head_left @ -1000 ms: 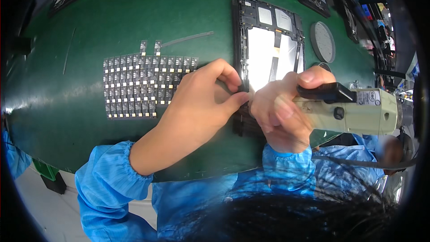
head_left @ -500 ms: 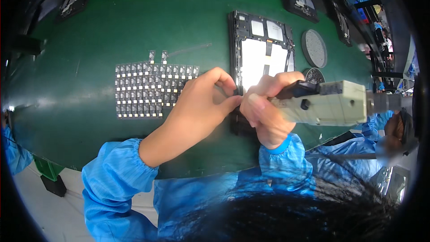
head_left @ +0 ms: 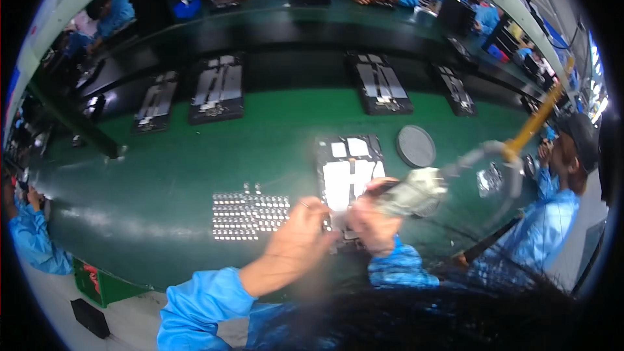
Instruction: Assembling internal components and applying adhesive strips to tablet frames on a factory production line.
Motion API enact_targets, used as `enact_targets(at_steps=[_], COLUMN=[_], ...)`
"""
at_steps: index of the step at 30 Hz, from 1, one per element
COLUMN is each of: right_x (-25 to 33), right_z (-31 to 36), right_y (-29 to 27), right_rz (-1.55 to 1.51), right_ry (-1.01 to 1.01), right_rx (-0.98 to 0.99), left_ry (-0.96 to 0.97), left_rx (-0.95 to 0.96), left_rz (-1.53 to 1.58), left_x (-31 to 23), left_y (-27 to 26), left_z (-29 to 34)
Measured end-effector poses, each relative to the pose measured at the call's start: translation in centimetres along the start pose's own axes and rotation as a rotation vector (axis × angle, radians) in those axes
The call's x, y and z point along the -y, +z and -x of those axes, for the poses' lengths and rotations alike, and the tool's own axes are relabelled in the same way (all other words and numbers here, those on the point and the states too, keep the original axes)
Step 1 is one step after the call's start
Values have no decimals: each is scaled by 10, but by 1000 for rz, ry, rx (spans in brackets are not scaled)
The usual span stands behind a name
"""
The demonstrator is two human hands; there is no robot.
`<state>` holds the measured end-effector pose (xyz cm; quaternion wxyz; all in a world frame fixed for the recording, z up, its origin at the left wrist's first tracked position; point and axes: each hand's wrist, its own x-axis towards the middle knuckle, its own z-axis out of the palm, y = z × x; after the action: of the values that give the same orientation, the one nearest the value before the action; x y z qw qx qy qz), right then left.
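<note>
A black tablet-like device (head_left: 320,168) with pale panels and its inside exposed lies in front of me. My left hand (head_left: 294,237) is at its lower left edge, thumb and fingers bent together; blur hides what they pinch, if anything. Over the device's lower right part, my right hand (head_left: 376,226) is wrapped round a pale green electric screwdriver (head_left: 416,192), with a grey lead running from its rear. The tip is lost between the hands and in the blur. Left of the device, a sheet of small black-and-white pieces (head_left: 244,214) lies in rows, close to my left hand.
A round grey dish (head_left: 416,146) sits beyond the screwdriver. Farther back lie similar devices (head_left: 218,88). A clear bag (head_left: 491,182) is on the right. Co-workers in blue sit opposite and at both sides, one close on the right (head_left: 539,234). A green post (head_left: 78,117) stands left.
The view has tilted up, bringing in the far bench and co-workers. Both hands stay at the device's lower part, the right still round the screwdriver; both are more blurred.
</note>
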<state>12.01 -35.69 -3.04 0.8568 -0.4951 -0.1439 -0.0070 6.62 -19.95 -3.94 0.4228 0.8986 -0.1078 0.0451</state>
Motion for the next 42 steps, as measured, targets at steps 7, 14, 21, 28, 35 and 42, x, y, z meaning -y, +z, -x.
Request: enact_targets(at_steps=[7,14,21,28,35,42], right_x=[69,48,70,105,85,76], right_z=[-38,-32,-35,-24,-41,-37], right_y=[-74,-115,-83,-157,-174,-198], right_rz=[-139,-91,8,43,187,322], right_ry=[-315,-263,-242,-292,-342,-341], right_rx=[-29,-71,-99,-174,-174,-244], left_ry=[289,133,-50,-190,-232,-559], left_rx=[-14,-182,-221,-417,-536,-546], left_rz=[-552,-675,-665,-665,-297,1285], left_x=[-10,40,129,207,229,269], left_y=[43,-2,-37,-169,-181,-208], left_z=[-15,-133,-219,-145,-132,-134])
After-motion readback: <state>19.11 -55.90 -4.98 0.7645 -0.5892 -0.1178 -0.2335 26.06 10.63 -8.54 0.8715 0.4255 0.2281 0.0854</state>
